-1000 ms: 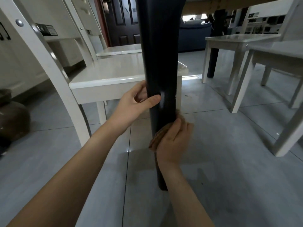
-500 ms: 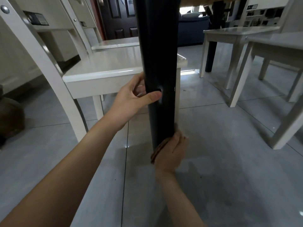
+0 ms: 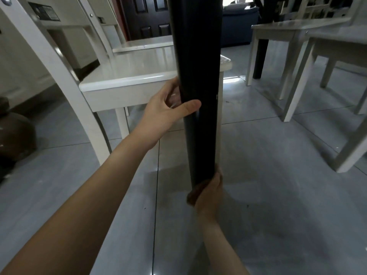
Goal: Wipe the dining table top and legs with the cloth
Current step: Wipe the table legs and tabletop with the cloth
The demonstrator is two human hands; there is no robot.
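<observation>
- Right grip has slid further down the table leg since a second ago, dragging the cloth along, and it's now near the leg's bottom end.
- It's curled round the leg with the brown cloth bunched between palm and leg, only a bit of it peeking out on the leg's left.
- Left grip wraps the leg about midway up, thumb across the front.
- Cloth looks soft and floppy, so I'd keep it bunched in the palm. The leg's stiff, glossy and probably slick, so wrapping round it beats pinching.
- White chair sits just behind the leg, to its left.
</observation>
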